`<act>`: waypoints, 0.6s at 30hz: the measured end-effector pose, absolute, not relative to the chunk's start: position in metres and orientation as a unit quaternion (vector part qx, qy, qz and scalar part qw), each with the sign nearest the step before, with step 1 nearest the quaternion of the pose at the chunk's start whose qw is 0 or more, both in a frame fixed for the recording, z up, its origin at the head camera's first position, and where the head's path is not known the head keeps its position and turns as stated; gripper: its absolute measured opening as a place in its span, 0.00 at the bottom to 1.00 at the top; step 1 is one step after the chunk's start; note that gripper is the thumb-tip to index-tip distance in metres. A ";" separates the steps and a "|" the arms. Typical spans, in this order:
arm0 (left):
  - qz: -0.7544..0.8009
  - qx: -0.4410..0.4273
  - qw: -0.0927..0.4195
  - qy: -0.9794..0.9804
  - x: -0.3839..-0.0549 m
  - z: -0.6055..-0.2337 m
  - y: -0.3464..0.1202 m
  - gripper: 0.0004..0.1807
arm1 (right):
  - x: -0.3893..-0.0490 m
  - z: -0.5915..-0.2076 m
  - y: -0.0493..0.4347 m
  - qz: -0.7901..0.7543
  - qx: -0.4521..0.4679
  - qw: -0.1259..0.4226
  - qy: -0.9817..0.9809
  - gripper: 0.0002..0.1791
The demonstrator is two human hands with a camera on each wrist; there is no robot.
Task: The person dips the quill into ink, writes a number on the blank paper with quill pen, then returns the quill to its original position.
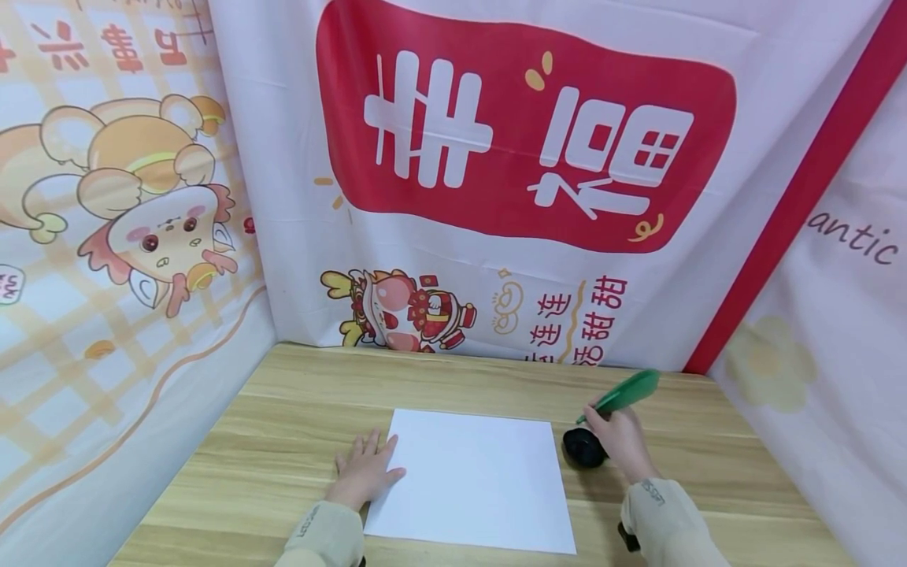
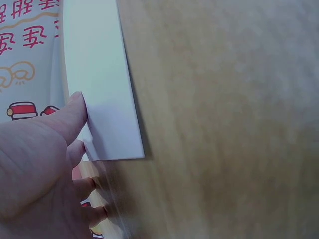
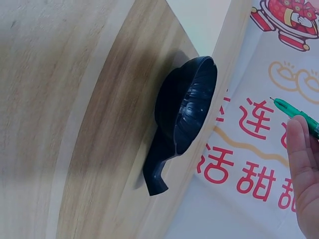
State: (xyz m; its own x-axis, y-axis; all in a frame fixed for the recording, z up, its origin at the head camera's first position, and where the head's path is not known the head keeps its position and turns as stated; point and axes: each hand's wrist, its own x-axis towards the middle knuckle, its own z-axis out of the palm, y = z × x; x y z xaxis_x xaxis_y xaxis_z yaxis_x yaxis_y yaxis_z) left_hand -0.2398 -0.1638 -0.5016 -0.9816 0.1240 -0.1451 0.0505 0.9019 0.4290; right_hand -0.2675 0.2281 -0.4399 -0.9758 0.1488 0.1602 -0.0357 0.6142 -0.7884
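White paper sheet (image 1: 468,480) lies on the wood-grain tabletop (image 1: 305,386), just ahead of the person's pale sleeves (image 1: 322,535), whose small lettering I cannot make out with certainty. Left hand (image 1: 363,472) lies open, fingers spread, at the sheet's left edge, its thumb on the paper. Right hand (image 1: 622,439), beyond the sheet's right edge, pinches a green feather-topped pen (image 1: 634,390), the tip off the paper. Near that hand, a black scalloped dish (image 3: 184,104) with a bent handle rests on the table, apart from the sheet.

As for progress, the pen is in hand and the sheet is under the other hand, but no stroke shows on the paper; any marking of it looks entirely left to do.

Farther back, the printed cloth backdrop (image 1: 283,236) shows 幸福 in large white characters on red, turned sideways, with smaller red 连连 and 甜甜 below. The left cloth (image 1: 42,441) has upside-down red characters, apparently 万事兴; the right cloth (image 1: 850,315) reads "antic".
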 end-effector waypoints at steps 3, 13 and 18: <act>0.216 0.046 0.086 0.971 -0.240 -0.501 -0.164 0.33 | -0.270 -0.440 0.226 0.442 -0.033 0.103 -0.891 0.06; 0.218 0.046 0.088 0.971 -0.238 -0.498 -0.163 0.33 | -0.274 -0.440 0.221 0.438 -0.005 0.127 -0.890 0.06; 0.217 0.053 0.086 0.971 -0.236 -0.494 -0.163 0.33 | -0.275 -0.438 0.217 0.443 0.003 0.128 -0.887 0.05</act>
State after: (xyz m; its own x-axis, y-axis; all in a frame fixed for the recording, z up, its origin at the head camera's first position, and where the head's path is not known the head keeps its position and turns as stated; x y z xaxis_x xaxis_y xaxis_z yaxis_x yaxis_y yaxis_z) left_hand -0.2362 -0.1629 -0.4941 -0.9796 0.1403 -0.1438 0.0658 0.9004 0.4301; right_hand -0.2751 0.2174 -0.4378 -0.9671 0.1089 0.2301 -0.1184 0.6076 -0.7853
